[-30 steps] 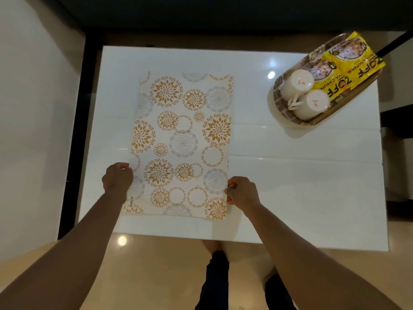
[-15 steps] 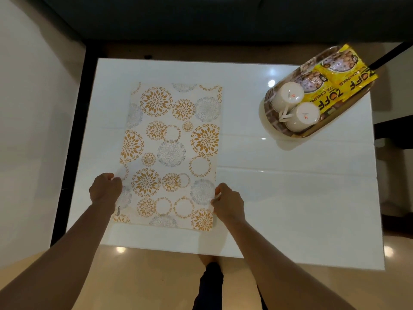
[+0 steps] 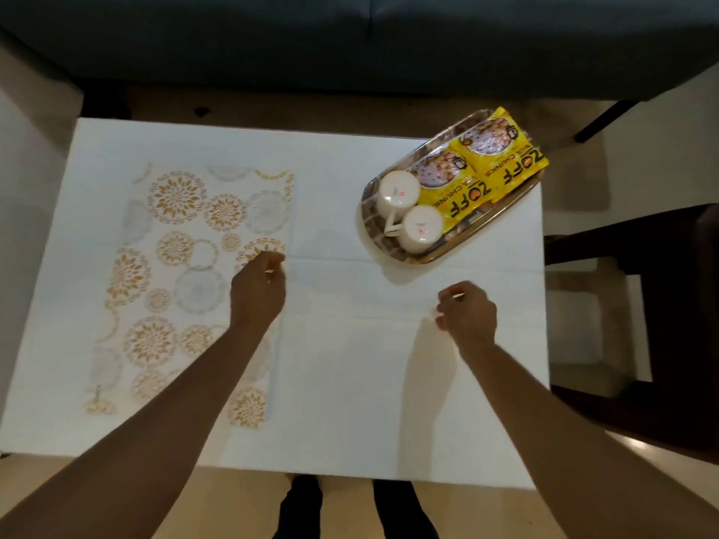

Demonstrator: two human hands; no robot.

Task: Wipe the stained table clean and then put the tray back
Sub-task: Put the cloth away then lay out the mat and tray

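Your grip on the floral-printed white mat [image 3: 186, 274] had gone: both hands, left hand [image 3: 257, 286] and right hand [image 3: 467, 313], loosely curled and holding nothing, had moved toward the oval steel tray [image 3: 502, 212] at two o'clock on the white counter [image 3: 350, 383].

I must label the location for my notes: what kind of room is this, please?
Probably a home living room. A low white table stands before a dark sofa, and it carries a patterned mat and a tray holding cups and snack packets.

Both bare forearms reach forward and up from the lower corners, angled inward. Left hand [image 3: 258, 287] is raised mid-frame, back toward the camera, fingers loosely curled, thumb near the fingertips. Right hand [image 3: 467, 315] sits lower, well apart from the left, fingers likewise curled inward. Motion blur hides whether either pinches anything.
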